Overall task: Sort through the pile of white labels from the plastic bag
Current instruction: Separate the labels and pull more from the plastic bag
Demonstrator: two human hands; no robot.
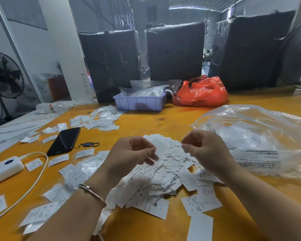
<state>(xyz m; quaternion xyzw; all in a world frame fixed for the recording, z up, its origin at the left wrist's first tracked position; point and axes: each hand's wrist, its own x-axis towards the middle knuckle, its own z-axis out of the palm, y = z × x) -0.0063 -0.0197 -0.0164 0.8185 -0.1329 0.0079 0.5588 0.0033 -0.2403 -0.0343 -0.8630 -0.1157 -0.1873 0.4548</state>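
Note:
A loose pile of white labels (163, 180) printed with size letters lies on the orange table in front of me. Both hands hover just above it. My left hand (134, 153), with a bracelet on its wrist, has its fingers curled over the pile's left side; motion blur hides whether it holds a label. My right hand (203, 150) brings thumb and forefinger together on the edge of a white label (176, 146) at the top of the pile. The large clear plastic bag (259, 136) lies crumpled and flat to the right.
More labels and small clear sleeves (101, 119) are scattered to the left and far left. A black phone (64, 140) with a key fob, a white power strip (5, 167) and its cable lie at the left. A purple tray (139, 102) and a red bag (202, 93) stand behind.

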